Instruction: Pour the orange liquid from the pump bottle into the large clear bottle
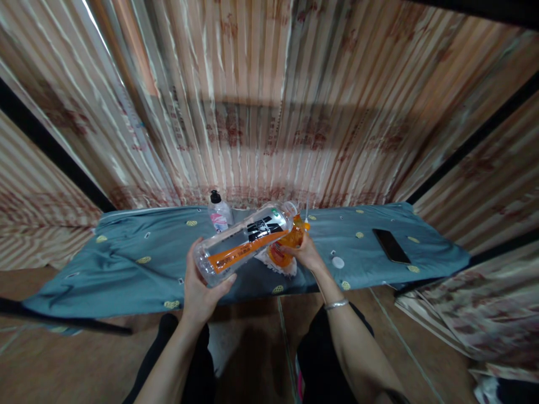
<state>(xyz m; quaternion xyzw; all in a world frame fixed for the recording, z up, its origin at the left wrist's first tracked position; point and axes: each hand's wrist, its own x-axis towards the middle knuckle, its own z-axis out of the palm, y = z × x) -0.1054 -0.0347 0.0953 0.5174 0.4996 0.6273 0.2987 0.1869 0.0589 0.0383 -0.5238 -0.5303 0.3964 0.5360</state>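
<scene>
My left hand (205,289) grips the base of a large clear plastic bottle (244,241) with an orange and black label. The bottle is tilted, its open neck up and to the right, over an orange bottle (290,238). My right hand (305,252) is closed around that orange bottle, which stands on a whitish cloth (286,270). A thin tube with a small orange part (307,226) shows just above my right hand. The clear bottle's neck hides the top of the orange bottle, so I cannot tell whether they touch.
A teal cloth-covered bench (126,269) spans the view. On it are a clear bottle with a black cap (219,213) behind the left side, a white round cap (338,262) and a dark phone (391,246) at right. A striped curtain (252,112) hangs behind, with black poles (54,146) beside.
</scene>
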